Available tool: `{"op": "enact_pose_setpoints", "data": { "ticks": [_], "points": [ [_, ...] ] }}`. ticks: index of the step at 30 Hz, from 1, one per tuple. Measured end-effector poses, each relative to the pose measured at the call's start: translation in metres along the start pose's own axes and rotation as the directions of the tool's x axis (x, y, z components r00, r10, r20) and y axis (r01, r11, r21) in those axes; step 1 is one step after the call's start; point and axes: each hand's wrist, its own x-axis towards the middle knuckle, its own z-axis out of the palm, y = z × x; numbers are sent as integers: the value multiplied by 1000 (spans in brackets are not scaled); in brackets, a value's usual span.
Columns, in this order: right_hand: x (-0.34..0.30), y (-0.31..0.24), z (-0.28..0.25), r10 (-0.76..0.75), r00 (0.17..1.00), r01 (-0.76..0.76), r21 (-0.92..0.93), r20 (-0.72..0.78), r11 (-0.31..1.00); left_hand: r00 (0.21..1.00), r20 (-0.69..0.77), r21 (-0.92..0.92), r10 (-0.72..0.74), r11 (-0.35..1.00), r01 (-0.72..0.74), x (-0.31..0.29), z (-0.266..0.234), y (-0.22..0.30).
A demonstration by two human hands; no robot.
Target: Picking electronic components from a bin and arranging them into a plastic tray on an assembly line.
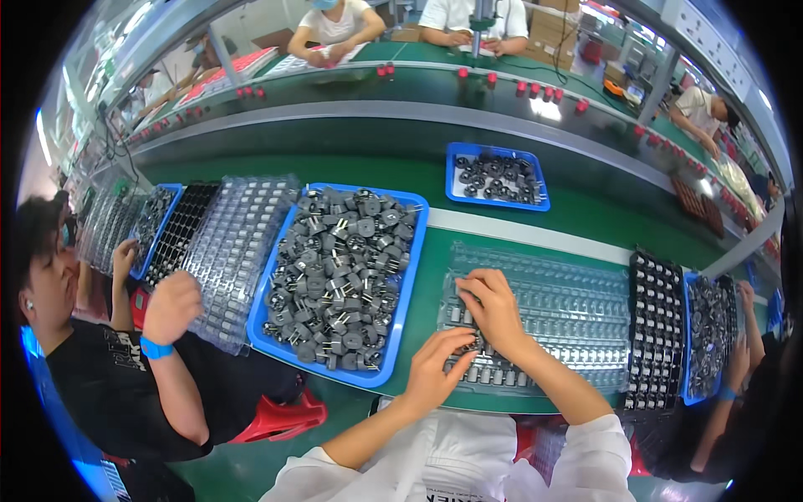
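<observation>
In front of me lies a clear plastic blister tray (577,305) with rows of pockets. Small silvery parts (500,374) stand in its near-left pockets. My left hand (435,370) is over the tray's left edge, its thumb and fingers closed round a small dark part (475,343). Just above and to the right, my right hand (495,311) reaches down to the tray with fingers curled together; what they hold, if anything, is hidden. Left of my hands is a blue tray (400,326) heaped with grey-black round plug parts (339,268) with metal pins.
A smaller blue tray (499,204) of similar parts sits farther back on the green bench. Right of the blister tray are a black tray (655,335) and another blue tray (691,385). A co-worker's raised hand (173,305) is at left, beside another clear tray (238,222).
</observation>
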Motion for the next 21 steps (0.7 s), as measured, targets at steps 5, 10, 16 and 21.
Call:
{"op": "enact_pose_setpoints", "data": {
  "ticks": [5, 10, 16, 21],
  "points": [
    [7, -3, -1, -37, 999, 37, 7, 31, 999, 999, -5, -41, -34, 999, 34, 1, -2, 4],
    [8, -18, -43, 313, 948, -313, 377, 64, 872, 969, 141, -286, -201, 929, 234, 5, -18, 10],
    [-21, -42, -83, 521, 841, -506, 551, 145, 663, 953, 217, -350, -212, 895, 278, 26, -18, 12],
    [-42, -51, -93, 502, 858, -441, 664, 113, 604, 934, 313, -378, -175, 879, 291, 33, -21, 26]
  ]
}}
